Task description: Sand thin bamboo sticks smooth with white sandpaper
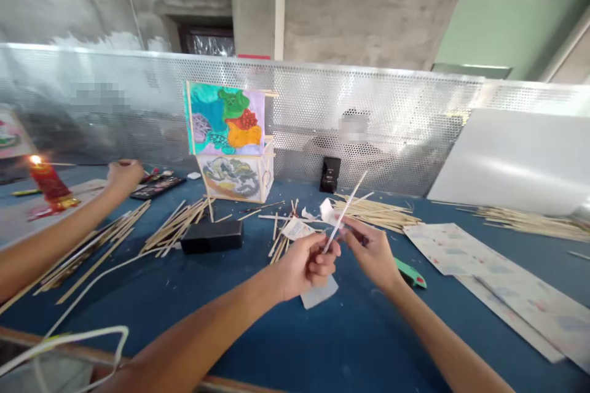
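Note:
Near the middle of the blue table, my left hand [310,263] is closed round the lower end of a thin pale stick [346,209], which slants up to the right. My right hand [369,250] is just right of it, thumb and fingers pinched on a small piece of white paper [328,214] beside the stick. A grey-white sheet [319,292] lies partly under my left hand. Behind the hands are a small printed packet [297,229] and loose sticks. A green cutter [411,272] lies by my right wrist.
A black box [212,237] and stick bundles [179,225] lie left; a painted paper lantern [233,178] stands behind. Another person's hand [124,174] is near a lit red candle [50,183]. Printed sheets [498,282] lie right. A perforated metal screen [304,116] runs along the back.

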The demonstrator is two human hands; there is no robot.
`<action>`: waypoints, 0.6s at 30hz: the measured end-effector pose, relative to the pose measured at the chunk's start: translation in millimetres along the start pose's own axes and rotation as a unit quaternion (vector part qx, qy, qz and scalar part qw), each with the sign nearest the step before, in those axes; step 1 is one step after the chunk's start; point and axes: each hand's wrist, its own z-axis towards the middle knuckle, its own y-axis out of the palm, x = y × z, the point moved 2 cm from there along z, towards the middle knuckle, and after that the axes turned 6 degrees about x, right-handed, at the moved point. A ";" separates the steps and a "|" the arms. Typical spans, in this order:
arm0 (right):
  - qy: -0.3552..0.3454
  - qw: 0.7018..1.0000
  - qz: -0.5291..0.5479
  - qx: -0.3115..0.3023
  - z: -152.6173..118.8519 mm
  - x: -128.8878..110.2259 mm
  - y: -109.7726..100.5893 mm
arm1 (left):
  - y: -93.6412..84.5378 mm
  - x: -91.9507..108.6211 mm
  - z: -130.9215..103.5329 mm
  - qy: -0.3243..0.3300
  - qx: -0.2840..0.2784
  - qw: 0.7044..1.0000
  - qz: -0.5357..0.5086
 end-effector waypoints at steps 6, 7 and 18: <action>0.143 0.972 0.182 -0.037 -25.5 24.2 14.5 | -6.6 -21.1 -1.2 -0.016 0.018 0.999 -0.033; 0.166 0.965 0.198 -0.036 -26.9 25.6 14.7 | -6.0 -21.8 -1.5 -0.023 0.019 0.999 -0.029; 0.188 0.952 0.238 -0.037 -32.1 24.7 19.3 | -6.0 -29.3 6.6 -0.027 0.092 0.992 0.086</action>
